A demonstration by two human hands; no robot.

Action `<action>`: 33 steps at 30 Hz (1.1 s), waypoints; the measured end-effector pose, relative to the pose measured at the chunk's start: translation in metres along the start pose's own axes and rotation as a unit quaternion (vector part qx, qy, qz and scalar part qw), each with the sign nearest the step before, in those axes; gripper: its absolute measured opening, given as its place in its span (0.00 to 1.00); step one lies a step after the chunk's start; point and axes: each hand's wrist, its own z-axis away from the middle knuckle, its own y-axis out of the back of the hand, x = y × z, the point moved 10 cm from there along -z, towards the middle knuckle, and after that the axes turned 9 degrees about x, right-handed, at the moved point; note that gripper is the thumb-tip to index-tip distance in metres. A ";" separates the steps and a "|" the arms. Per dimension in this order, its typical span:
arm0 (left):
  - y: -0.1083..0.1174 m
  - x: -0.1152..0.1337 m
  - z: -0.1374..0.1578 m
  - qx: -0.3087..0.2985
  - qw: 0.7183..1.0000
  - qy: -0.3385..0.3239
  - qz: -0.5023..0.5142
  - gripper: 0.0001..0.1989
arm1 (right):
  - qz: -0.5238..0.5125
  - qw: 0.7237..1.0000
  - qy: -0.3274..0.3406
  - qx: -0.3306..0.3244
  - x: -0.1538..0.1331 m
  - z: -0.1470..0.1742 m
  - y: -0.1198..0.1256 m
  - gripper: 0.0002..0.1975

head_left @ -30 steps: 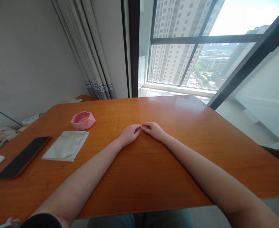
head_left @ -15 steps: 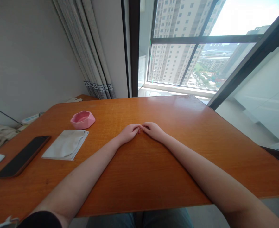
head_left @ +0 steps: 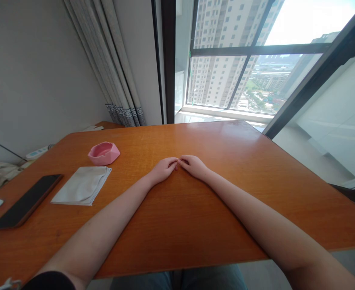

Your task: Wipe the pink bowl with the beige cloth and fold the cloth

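One open-topped pink ashtray (head_left: pixel 104 154), upright, just beside folded cloth (head_left: pixel 81 186).

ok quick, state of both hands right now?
Left hand: loosely curled on the orange-brown wooden table; nothing visibly held, palm hidden, so open or closed can't be told.
Right hand: same, its tips meeting the left's.

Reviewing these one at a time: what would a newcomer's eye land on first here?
Probably the pink bowl, the most vivid thing, toward the far left of the wooden table, with a folded pale cloth just nearer the wearer. Next come the left hand and right hand, fingertips together mid-table. Past the far edge, a bright window shows a high-rise.
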 end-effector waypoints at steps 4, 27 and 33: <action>-0.001 0.003 0.001 -0.001 1.000 -0.016 -0.022 0.12 | 0.012 1.000 0.003 -0.001 0.000 0.000 -0.001 0.13; 0.228 -0.115 0.096 0.243 0.792 0.234 -0.509 0.19 | 0.052 0.998 0.042 0.010 -0.005 0.002 -0.001 0.17; 0.213 -0.089 0.081 0.280 0.803 0.150 -0.505 0.13 | 0.019 0.999 0.023 0.016 0.002 0.001 -0.002 0.20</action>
